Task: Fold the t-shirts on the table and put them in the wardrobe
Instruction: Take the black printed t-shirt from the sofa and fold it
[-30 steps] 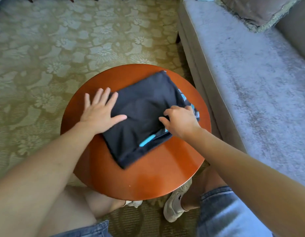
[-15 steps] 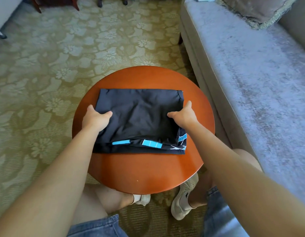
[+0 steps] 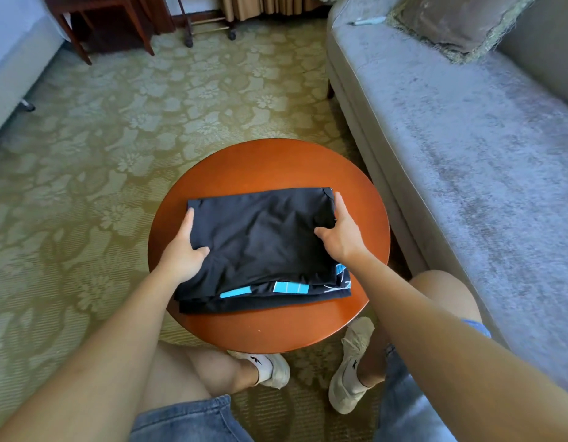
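1. Sitting flat on the round table (image 3: 276, 330), the folded t-shirt (image 3: 263, 244) covers the middle of the top, with its near edge facing the person.
2. It is black, and bright blue patches show between its layers along that near edge.
3. On the shirt's left side, the left hand (image 3: 184, 250) clasps the cloth. Its thumb is on top and its forefinger lies straight along the edge, while the other fingers are hidden below.
4. The right hand (image 3: 340, 234) grips the right side the same way, thumb pressed on top and forefinger along the edge.
5. The tabletop is glossy reddish-brown wood, bare all round the shirt, with a tiny pale speck near the front rim.
6. Under the table, a green carpet (image 3: 117, 138) with a pale flower pattern spreads across the floor.
7. A grey sofa (image 3: 467, 154) runs along the right, close beside the table. A fringed cushion (image 3: 458, 23) sits at its far end, with a small pen-like thing (image 3: 367, 21) just left of it.
8. At the far wall stand dark wooden legs (image 3: 142, 30), a metal rack on wheels (image 3: 209, 27) and the hem of a curtain (image 3: 270, 4).
9. Pale upholstered furniture (image 3: 12, 68) fills the left edge.
10. Below the table, the person's bare knees, denim shorts (image 3: 187, 419) and white shoes (image 3: 349, 371) are visible.
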The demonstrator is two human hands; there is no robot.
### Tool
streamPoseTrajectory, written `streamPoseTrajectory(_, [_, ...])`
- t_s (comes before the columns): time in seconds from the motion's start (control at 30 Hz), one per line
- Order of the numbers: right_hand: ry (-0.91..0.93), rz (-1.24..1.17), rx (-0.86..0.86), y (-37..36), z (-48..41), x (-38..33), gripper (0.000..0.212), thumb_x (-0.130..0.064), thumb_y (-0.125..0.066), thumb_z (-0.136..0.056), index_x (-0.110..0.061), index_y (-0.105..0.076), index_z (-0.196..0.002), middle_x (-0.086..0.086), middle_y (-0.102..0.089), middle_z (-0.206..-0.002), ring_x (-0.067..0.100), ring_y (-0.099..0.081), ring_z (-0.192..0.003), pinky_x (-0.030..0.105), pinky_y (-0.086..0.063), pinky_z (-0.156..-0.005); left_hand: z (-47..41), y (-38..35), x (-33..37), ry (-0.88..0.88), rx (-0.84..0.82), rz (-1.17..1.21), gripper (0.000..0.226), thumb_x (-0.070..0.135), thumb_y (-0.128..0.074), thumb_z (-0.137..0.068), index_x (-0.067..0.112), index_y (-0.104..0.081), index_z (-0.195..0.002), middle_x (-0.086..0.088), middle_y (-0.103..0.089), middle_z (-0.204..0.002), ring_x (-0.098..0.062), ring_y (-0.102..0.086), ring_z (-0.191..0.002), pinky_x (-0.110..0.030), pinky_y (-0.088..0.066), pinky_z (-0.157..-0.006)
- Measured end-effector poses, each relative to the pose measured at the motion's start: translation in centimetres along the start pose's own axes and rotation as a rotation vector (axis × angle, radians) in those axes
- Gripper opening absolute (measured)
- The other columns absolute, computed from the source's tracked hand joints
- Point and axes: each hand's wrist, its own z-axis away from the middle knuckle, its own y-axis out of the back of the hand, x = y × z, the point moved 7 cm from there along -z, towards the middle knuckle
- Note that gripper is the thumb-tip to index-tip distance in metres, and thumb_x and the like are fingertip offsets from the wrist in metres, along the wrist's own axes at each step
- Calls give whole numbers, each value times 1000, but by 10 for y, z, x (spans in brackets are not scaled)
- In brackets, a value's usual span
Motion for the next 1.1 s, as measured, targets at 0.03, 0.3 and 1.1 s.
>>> streamPoseTrajectory(0.03, [56, 12, 19, 3, 4, -3, 72, -8, -55, -97, -29, -19, -155, 1, -36, -154, 23, -35, -141, 20, -27, -103, 5, 1, 4, -39, 11, 7, 80, 9, -56, -97, 39, -9, -155, 3, -26, -159, -27, -41, -136, -26, -36, -93])
streamPoseTrajectory(0.3, [219, 199, 165, 71, 43, -34, 46, -8, -48, -99, -17, -46, -144, 5, -49, -140, 24, -41, -133, 21, -26, -104, 46, 3, 81, -234, -11, -41, 54, 10, -53, -99, 20, -38, -150, -2, -31, -157, -23, -28, -145, -32, -26, -113])
streamPoseTrajectory(1.1, [-119, 121, 1235, 429, 523, 141, 47, -8, -58, -93, -22, -55, -137, 0, -58, -135, 16, -51, -125, 20, -35, -103, 404, -265, 364, -1023, -636, 153, 60, 11, -58, -95, 17, -35, -151, 3, -37, -153, -13, -34, -141, -24, -27, -112])
